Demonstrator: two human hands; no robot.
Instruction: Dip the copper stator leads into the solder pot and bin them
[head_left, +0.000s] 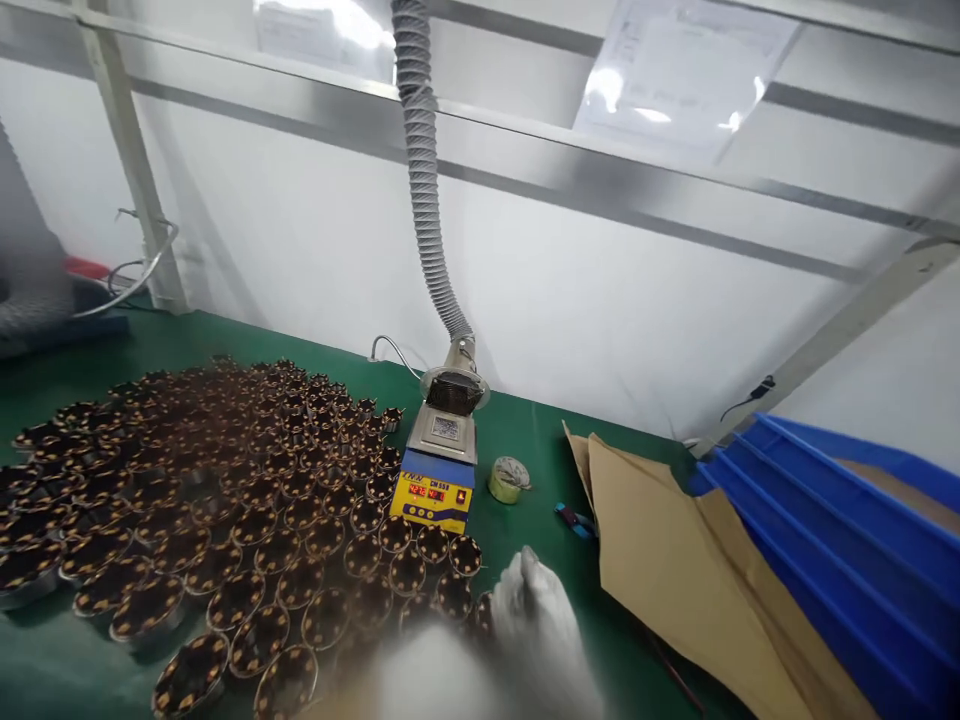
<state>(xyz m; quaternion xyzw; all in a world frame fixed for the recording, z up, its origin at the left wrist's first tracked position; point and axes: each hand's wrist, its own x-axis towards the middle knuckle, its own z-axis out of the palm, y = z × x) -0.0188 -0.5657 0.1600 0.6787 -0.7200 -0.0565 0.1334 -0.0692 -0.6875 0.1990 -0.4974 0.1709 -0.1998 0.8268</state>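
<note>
My right hand point(534, 615), in a white glove, is curled closed at the lower middle, just right of the nearest round parts. Whatever it grips, if anything, is hidden by the fingers. A white blurred shape beside it, apparently my left hand point(435, 670), is too smeared to show its fingers. Many round metal-rimmed parts point(262, 640) with dark tops and copper-coloured dots around their edges cover the left side of the green table. Behind the hands stands a blue and yellow bench unit point(433, 495) with red digits lit on its front.
A grey ribbed hose point(424, 170) comes down to a hood behind the unit. To its right are a small yellow-green tub point(509, 480) and blue-handled cutters point(574, 520). Brown cardboard point(660, 540) and blue plastic bins point(832, 540) fill the right. A metal rail point(525, 150) crosses above.
</note>
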